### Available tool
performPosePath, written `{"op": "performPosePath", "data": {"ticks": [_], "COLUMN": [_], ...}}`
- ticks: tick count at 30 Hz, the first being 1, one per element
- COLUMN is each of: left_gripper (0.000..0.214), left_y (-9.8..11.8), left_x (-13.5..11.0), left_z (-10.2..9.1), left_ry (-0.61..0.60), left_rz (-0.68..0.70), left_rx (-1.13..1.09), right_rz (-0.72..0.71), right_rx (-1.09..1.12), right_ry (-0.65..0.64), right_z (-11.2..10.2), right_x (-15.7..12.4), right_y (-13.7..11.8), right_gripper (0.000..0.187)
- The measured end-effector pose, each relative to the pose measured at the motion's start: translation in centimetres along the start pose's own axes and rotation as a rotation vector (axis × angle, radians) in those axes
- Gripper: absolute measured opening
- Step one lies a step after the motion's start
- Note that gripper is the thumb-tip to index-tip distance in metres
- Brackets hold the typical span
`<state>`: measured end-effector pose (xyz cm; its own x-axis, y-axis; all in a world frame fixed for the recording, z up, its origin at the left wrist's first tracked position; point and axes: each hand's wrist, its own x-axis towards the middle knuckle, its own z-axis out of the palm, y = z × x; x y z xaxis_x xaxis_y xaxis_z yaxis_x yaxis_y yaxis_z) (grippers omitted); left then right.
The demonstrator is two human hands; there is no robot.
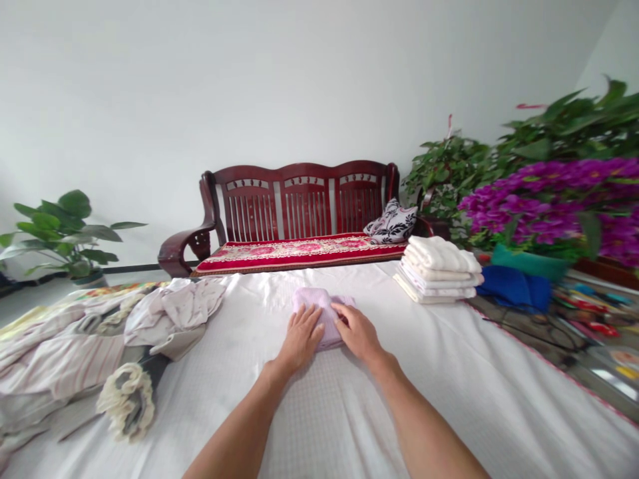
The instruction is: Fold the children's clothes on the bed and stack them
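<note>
A lilac folded garment (312, 297) lies on the white cloth (319, 412) in front of me; its exact kind does not show. My left hand (303, 332) rests palm down on its near left part, fingers stretched out. At its right side, my right hand (355, 327) has bent fingers and thumb closed on the fabric near a fold. Part of the garment is hidden under both hands. To the right stands a neat stack of folded white and cream clothes (436, 271), apart from my hands.
Loose, rumpled clothes (64, 359) pile up on the left, with a ruffled cream-edged piece (127, 401) nearest. A dark red wooden bench (304, 199) with a patterned pillow (394, 223) stands behind. Purple flowers (554, 199), a blue cloth (514, 288) and clutter sit at right.
</note>
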<state>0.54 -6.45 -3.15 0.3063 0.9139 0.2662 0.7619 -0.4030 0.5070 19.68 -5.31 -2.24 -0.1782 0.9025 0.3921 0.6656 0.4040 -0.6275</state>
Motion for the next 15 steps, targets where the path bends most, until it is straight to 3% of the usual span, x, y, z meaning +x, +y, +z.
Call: {"op": "performPosePath", "data": {"ticks": [3,6,9,15], "left_gripper": [0.060,0.072,0.072,0.060], "left_y": [-0.8,-1.5,-1.8,-1.8], "left_x": [-0.8,-1.5,-1.9,-1.8], "left_z": [-0.8,-1.1,-0.9,-0.2], "left_ry": [-0.052,-0.087,-0.080,-0.029], "left_rz": [0.063,0.128,0.139,0.127], "left_rx": [-0.036,-0.032,-0.050,-0.093], "right_rz": [-0.044,-0.098,-0.107,-0.076], "right_rx": [0.177,0.157,0.051,-0.038], "right_ry": [-0.130,-0.249,-0.254,-0.231], "right_z": [-0.9,-1.4,-1.2,-0.7], "right_x": [0.0,0.0,-0.1,-0.4], "right_y": [0.7,0.9,0.5,-0.8], "right_gripper": [0.058,0.075,0.082,0.075]}}
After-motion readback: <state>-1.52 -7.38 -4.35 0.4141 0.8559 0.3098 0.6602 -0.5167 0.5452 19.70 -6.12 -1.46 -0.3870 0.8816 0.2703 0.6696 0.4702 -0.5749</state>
